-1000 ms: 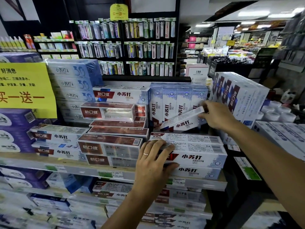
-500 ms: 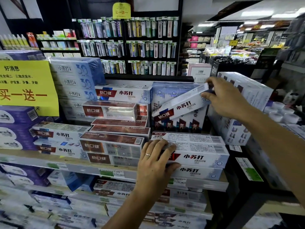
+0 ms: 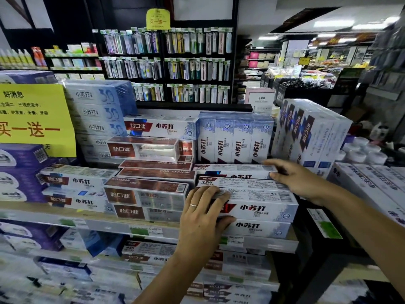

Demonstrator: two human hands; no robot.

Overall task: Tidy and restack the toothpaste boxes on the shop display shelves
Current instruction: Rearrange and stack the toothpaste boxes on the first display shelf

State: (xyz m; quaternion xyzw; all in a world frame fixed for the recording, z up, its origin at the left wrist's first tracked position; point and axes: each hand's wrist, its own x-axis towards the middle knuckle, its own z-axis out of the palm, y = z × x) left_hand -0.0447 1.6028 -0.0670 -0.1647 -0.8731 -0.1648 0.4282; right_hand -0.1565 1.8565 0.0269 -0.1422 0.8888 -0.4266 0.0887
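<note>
Toothpaste boxes (image 3: pixel 252 195) lie flat in a white stack at the right end of the upper shelf (image 3: pixel 109 224), and the head view, the only one given, shows both hands on that stack. The left hand (image 3: pixel 202 216) lies with fingers spread over the stack's front left corner, thumb under the edge of the front box, a ring on one finger; it seems to brace the pile rather than grip it. The right hand (image 3: pixel 300 181) rests flat and open at the right ends of the rear boxes, fingertips touching the back box (image 3: pixel 232 168), pinching nothing.

My reading is that the step in hand is seating that back box and squaring the stack. The next move probably calls for a light push from the right against the braced left hand, until the box ends line up, with care not to tip the row of upright boxes (image 3: pixel 234 139) standing just behind.

To the left, red-brown boxes (image 3: pixel 144 194) are piled somewhat unevenly, and further white boxes (image 3: pixel 74 187) sit beyond them, so more tidying looks due. A yellow sign (image 3: pixel 32 119) hangs at the far left over purple packs (image 3: pixel 19 170). Lower shelves hold more boxes, blurred. Behind stands a dark rack of toothbrushes (image 3: pixel 166 66), and the shop's lit aisles open to the right
</note>
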